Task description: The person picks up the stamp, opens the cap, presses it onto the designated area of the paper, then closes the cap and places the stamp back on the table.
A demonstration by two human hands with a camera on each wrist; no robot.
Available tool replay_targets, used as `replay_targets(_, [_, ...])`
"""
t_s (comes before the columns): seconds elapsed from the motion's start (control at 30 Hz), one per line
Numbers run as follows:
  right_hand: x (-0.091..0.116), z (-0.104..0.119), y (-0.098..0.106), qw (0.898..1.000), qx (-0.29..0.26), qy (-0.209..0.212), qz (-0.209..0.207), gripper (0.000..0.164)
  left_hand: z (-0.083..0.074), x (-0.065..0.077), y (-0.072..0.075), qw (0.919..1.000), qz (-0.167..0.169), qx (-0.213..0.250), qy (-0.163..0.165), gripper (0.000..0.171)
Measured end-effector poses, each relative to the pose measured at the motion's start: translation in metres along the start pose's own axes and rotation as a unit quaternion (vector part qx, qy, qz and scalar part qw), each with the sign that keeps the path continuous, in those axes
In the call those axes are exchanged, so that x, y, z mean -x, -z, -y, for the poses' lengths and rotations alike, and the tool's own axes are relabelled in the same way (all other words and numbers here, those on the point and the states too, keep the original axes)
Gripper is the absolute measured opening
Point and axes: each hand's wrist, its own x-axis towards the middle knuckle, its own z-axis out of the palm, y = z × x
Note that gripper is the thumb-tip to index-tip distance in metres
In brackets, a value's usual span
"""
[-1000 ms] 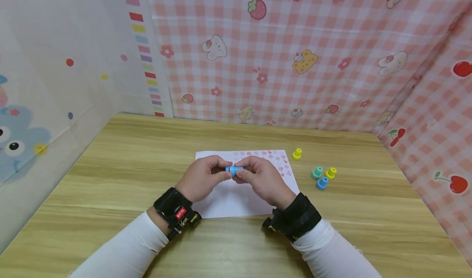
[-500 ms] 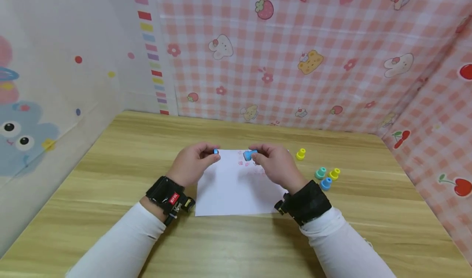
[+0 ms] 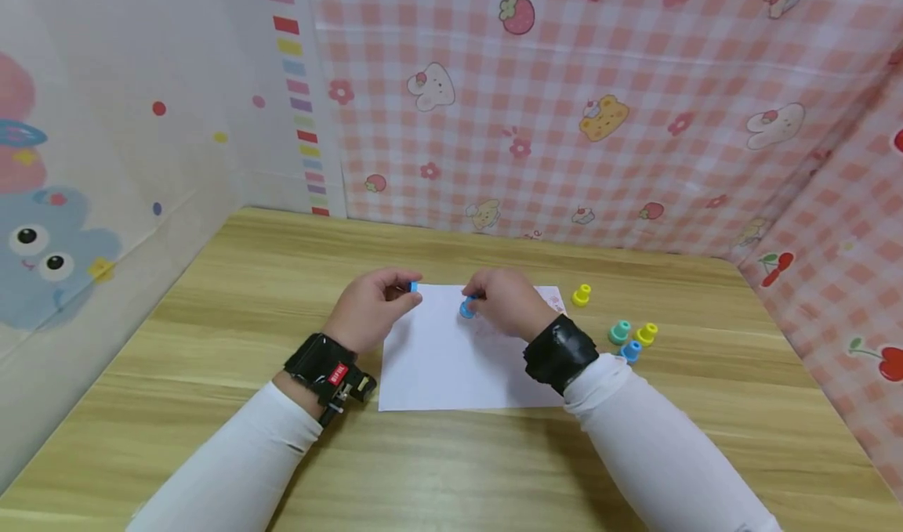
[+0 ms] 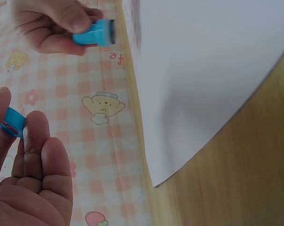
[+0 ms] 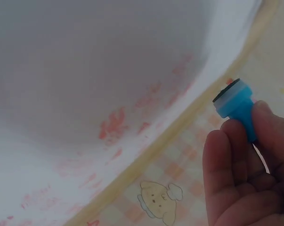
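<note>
A blue toy stamp (image 5: 240, 108), its dark stamping face uncovered, is pinched between the thumb and fingers of my right hand (image 3: 509, 303). In the head view it hovers over or touches the far part of the white paper (image 3: 451, 367); which one I cannot tell. My left hand (image 3: 367, 313) pinches the small blue cap (image 4: 13, 122) by the paper's far left corner. Red printed marks (image 5: 113, 125) run along the paper's far edge, partly hidden by my right hand in the head view.
Right of the paper stand several capped stamps: a yellow one (image 3: 582, 295) farther back, then a green one (image 3: 620, 331), another yellow one (image 3: 646, 334) and a blue one (image 3: 631, 351) grouped together. Patterned cloth (image 3: 536, 124) hangs behind the wooden table (image 3: 212, 297).
The blue stamp and its cap, together one second ago, came apart. My right hand then turned the stamp face down over the paper, while the left hand moved left with the cap.
</note>
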Motion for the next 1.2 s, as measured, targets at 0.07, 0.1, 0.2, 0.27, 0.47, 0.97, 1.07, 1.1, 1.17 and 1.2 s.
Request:
replay_targets(0.07, [-0.001,-0.001,-0.004,1.0,0.01,0.006,0.003,0.014,0.0,0.0,-0.001,1.0,0.0,-0.005,-0.001,0.025])
replay_targets(0.1, [-0.002,-0.001,-0.005,1.0,0.011,0.008,0.006,0.015,0.0,0.0,-0.001,1.0,-0.001,-0.007,-0.001,0.025])
replay_targets(0.2, [-0.002,0.0,-0.006,1.0,0.01,0.002,0.015,0.015,0.0,0.0,-0.002,0.9999,-0.002,-0.014,-0.005,0.026])
replay_targets(0.27, [-0.001,0.001,-0.006,1.0,0.009,-0.006,0.022,0.016,0.0,0.0,-0.003,0.9999,-0.002,-0.015,-0.007,0.025])
replay_targets(0.47, [-0.002,0.001,-0.008,0.999,0.016,-0.013,0.034,0.016,0.0,0.0,-0.004,0.9998,-0.004,-0.017,-0.005,0.023])
replay_targets(0.97, [-0.003,0.002,-0.016,0.998,0.06,-0.001,0.037,0.014,-0.001,0.001,-0.008,0.9998,0.005,-0.019,-0.002,0.023])
replay_targets(1.07, [-0.004,0.005,-0.017,0.996,0.077,0.011,0.035,0.015,-0.001,0.001,-0.009,0.9997,0.009,-0.022,0.003,0.023])
replay_targets(1.1, [-0.004,0.005,-0.018,0.996,0.079,0.01,0.033,0.015,-0.001,0.001,-0.009,0.9997,0.011,-0.022,0.004,0.023])
replay_targets(1.17, [-0.004,0.006,-0.018,0.996,0.082,0.009,0.03,0.015,-0.001,0.001,-0.009,0.9997,0.013,-0.022,0.004,0.024])
replay_targets(1.2, [-0.004,0.006,-0.019,0.996,0.084,0.009,0.029,0.015,0.0,0.001,-0.009,0.9997,0.013,-0.022,0.004,0.024])
